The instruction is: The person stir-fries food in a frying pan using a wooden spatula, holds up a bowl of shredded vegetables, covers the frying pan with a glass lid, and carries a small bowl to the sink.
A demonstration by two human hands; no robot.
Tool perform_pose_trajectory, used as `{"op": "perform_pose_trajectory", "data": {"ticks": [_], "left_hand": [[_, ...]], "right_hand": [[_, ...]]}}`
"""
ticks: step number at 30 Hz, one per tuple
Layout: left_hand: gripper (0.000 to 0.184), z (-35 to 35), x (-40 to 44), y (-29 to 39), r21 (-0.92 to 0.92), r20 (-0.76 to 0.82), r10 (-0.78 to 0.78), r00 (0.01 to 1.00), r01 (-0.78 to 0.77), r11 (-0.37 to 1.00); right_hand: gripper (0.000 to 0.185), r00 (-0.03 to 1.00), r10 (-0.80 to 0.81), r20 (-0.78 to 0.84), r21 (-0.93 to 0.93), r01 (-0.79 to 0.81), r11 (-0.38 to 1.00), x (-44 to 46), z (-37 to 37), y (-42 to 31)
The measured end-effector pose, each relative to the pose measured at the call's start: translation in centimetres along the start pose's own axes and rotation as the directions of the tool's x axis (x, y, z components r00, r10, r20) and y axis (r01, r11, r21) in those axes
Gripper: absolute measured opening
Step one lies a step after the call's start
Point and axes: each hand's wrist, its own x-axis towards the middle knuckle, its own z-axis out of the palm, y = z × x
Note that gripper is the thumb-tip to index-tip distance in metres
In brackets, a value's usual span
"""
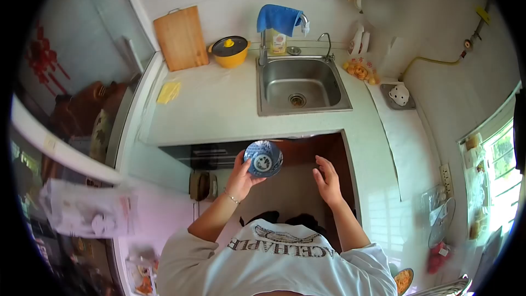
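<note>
A blue-and-white patterned bowl point(263, 159) is tilted so that its inside faces the camera. My left hand point(241, 174) grips it by the left and lower side, with the thumb on the rim. To the right, apart from the bowl, my right hand point(327, 182) is raised with its fingers stretched out and nothing in it. Both hands are in front of the counter's near edge, over the opening below. Beyond them, a steel sink point(300, 79) is set into the pale counter point(208, 104), with nothing in its basin.
A blue cloth point(280, 19) hangs over the faucet. Left of the sink stand a yellow pot point(230, 55) with a dark lid and a wooden cutting board point(182, 38); a yellow cloth point(169, 92) lies nearer. A bag of round food point(360, 71) is right of the sink.
</note>
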Motion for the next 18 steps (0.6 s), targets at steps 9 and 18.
{"op": "perform_pose_trajectory", "data": {"ticks": [9,18], "left_hand": [[0.058,4.2,23.5,2.8,0.022,0.079,0.060,0.995,-0.062,0.998],[0.058,6.2,41.3,3.7,-0.036,-0.106,-0.060,0.993,0.057,0.998]], "right_hand": [[0.042,0.977,-0.132,0.166,-0.023,0.138,0.990,22.6,-1.4,4.7],[0.056,0.850,-0.330,0.411,-0.137,0.416,0.899,50.2,12.0,10.5]]}}
